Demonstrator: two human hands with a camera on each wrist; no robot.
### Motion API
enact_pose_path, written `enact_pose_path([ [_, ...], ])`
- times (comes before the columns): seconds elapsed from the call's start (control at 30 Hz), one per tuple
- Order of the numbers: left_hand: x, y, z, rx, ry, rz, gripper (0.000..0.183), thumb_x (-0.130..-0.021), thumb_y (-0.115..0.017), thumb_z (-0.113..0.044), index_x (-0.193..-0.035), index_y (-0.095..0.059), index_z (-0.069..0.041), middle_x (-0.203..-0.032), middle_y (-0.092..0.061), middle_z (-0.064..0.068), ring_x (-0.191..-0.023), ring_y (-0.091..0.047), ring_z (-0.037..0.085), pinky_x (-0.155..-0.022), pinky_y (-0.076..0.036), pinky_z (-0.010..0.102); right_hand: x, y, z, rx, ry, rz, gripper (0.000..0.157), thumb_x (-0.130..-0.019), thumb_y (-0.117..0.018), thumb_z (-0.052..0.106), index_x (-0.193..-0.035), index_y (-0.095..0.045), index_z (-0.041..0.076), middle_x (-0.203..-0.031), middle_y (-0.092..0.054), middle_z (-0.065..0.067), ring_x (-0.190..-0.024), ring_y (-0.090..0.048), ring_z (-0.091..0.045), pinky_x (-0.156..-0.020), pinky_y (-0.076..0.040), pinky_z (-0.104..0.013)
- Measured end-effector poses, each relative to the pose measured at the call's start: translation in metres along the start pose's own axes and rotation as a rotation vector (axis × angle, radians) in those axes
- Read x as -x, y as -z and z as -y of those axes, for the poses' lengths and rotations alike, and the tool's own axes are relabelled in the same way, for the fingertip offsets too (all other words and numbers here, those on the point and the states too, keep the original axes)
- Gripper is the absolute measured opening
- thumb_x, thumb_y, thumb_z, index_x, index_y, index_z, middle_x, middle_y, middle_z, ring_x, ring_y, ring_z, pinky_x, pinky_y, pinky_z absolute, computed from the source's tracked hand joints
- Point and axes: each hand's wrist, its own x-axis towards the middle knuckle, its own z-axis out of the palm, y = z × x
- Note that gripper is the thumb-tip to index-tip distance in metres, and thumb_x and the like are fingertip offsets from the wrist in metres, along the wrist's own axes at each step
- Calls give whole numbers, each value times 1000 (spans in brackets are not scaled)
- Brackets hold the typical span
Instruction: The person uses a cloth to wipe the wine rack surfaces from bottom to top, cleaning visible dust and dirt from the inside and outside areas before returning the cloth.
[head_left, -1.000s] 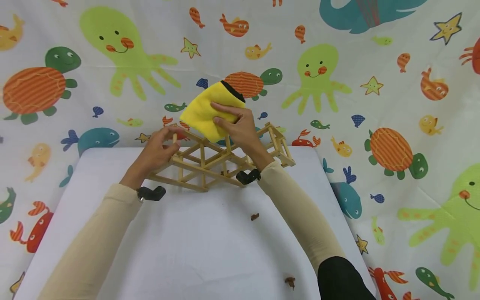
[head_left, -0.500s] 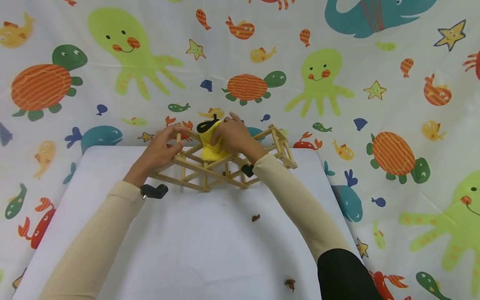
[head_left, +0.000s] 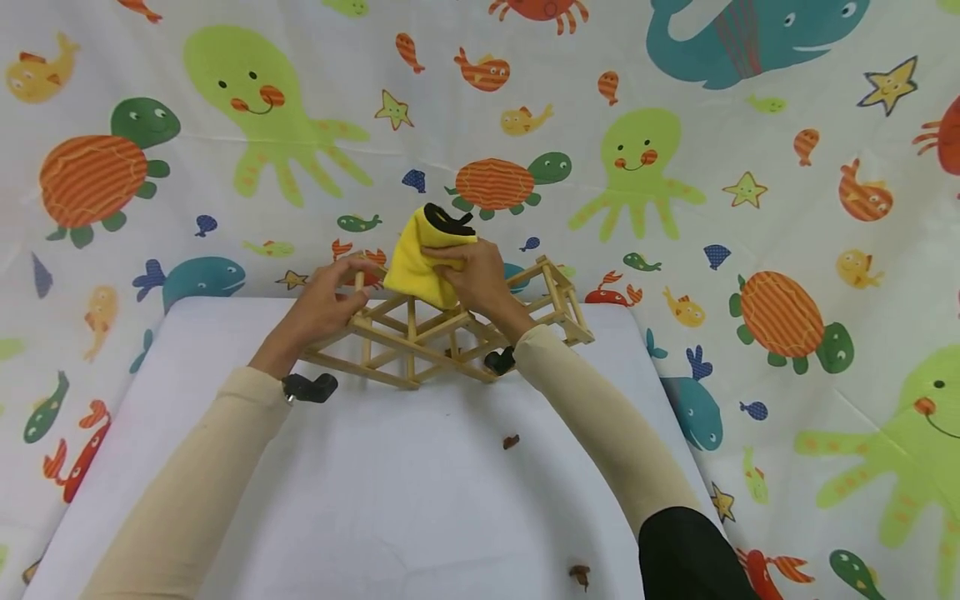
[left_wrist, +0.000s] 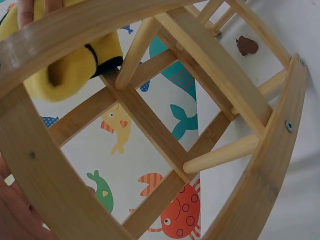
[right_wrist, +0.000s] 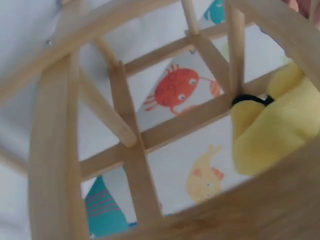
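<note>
A slatted wooden rack with crossing bars and round dowels stands at the back of the white table. My left hand grips its upper left end, thumb and fingers about an upright. My right hand pinches a folded yellow cloth with black edging over the rack's top middle. In the left wrist view the bunched cloth lies against the upper slats, and part of my left hand shows behind a bar. The right wrist view has the cloth partly hidden behind a near slat.
Two small brown scraps lie on the white table in front of the rack. Close behind the rack hangs a white curtain printed with sea animals. Dark wrist cameras sit on both wrists.
My right hand lowers the cloth onto the rack's middle, bunches it there, then lifts it slightly with its black edge up. The left hand keeps its hold on the rack.
</note>
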Motion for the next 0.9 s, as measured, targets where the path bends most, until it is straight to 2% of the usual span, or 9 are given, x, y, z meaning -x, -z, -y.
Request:
enact_pose_path([
  [0.1, -1, -1, 0, 1, -21, 1, 42, -106, -56, -10, -148, -54, -7, -174, -31, 16, -152, -41, 53, -114, -43, 71, -2, 3, 0, 103, 58, 60, 24, -94, -82, 11, -112, -84, 26, -128, -78, -3, -126, -64, -24, -116, -48, -35],
  [0.3, -1, 1, -1, -10, -28, -5, 44, -106, -58, -9, -150, -53, -7, -175, -28, 16, -156, -35, 50, -119, -37, 72, -13, 9, 16, 551, 109, 404, 37, -96, -74, 3, -111, -84, 35, -111, -82, 14, -127, -58, -23, -134, -15, -48],
  [0.4, 1, 1, 0, 9, -32, -8, 47, -107, -59, -11, -152, -51, -7, -177, -23, 14, -159, -31, 48, -119, -38, 71, -18, 7, 22, 601, 90, 505, 47, -95, -68, -6, -109, -85, 36, -114, -81, 15, -130, -60, -23, -137, -2, -50],
  [0.47, 2, 1, 1, 25, -37, -18, 50, -107, -60, -12, -155, -48, -10, -177, -25, 12, -159, -32, 47, -118, -40, 71, -20, 5, 24, 597, 88, 521, 50, -94, -66, -8, -108, -85, 36, -115, -81, 15, -129, -60, -22, -137, -1, -50],
  [0.57, 2, 0, 4, 52, -53, -28, 59, -106, -61, -9, -161, -40, -14, -174, -32, 13, -155, -38, 49, -115, -43, 71, -19, 1, 21, 566, 103, 452, 42, -97, -72, 0, -111, -84, 37, -116, -80, 15, -130, -61, -21, -136, -8, -49],
  [0.67, 1, 0, 4, 72, -60, -32, 65, -106, -61, -9, -164, -33, -14, -172, -34, 15, -155, -37, 48, -116, -41, 72, -17, 0, 18, 450, 105, 249, 32, -98, -75, 8, -112, -84, 35, -117, -81, 11, -126, -67, -21, -130, -30, -42],
  [0.8, 0, 0, 5, 89, -27, -26, 70, -106, -62, -13, -165, -23, -9, -176, -25, 16, -160, -30, 45, -119, -37, 72, -19, 5, 23, 70, 11, -80, 25, -96, -79, 10, -114, -84, 26, -120, -81, 1, -117, -74, -20, -101, -59, -31],
  [0.83, 0, 0, 5, 95, -20, -25, 72, -106, -62, -13, -164, -20, -7, -177, -23, 16, -161, -28, 44, -119, -36, 71, -20, 6, 26, -44, -14, -129, 24, -95, -80, 10, -114, -84, 24, -122, -80, -1, -117, -74, -20, -95, -62, -31],
  [0.9, 1, 1, 6, 100, -10, -24, 74, -107, -62, -15, -163, -16, -6, -177, -22, 19, -161, -28, 45, -119, -36, 71, -23, 10, 34, -219, -78, -137, 26, -95, -81, 9, -116, -84, 24, -127, -79, 0, -120, -73, -18, -90, -64, -31],
])
